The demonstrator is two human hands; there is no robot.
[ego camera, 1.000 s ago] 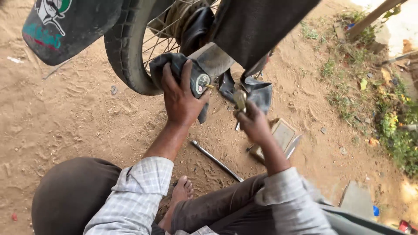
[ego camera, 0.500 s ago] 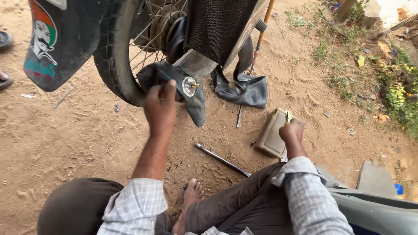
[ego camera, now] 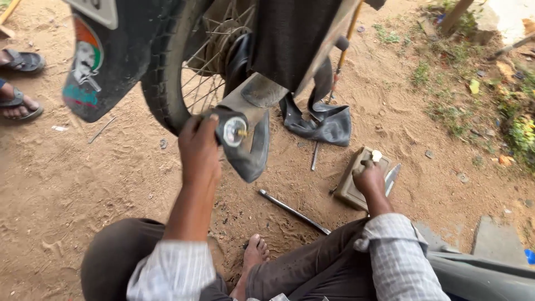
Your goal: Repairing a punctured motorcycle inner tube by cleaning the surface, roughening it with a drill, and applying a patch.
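**Tube held at the wheel, other hand down at the flat box**

The black inner tube (ego camera: 248, 147) hangs out of the wheel (ego camera: 192, 72), its round patch and brass valve facing up. The left hand (ego camera: 199, 147) is closed around the tube's folded end just beside that patch. The right hand (ego camera: 369, 179) rests well apart on a flat tan box (ego camera: 356, 184) lying on the ground; its fingers curl over something small and pale at the box's top, though whether they have hold of it I cannot tell.

As a judgement, the risks are plain. With only one hand on it, the tube could slip and drop into the sand, and grit on the patch area would spoil a clean surface. It could also snag on the spokes close behind it. The bare foot (ego camera: 253, 256) sits near the metal rod (ego camera: 292, 212), which could roll or be trodden on.

The ground is loose reddish dirt, scuffed and uneven, with small stones. A second fold of rubber (ego camera: 323, 122) lies past the rod. Grass and dry leaves line the far right edge; another person's sandalled feet (ego camera: 19, 83) stand at the left edge.
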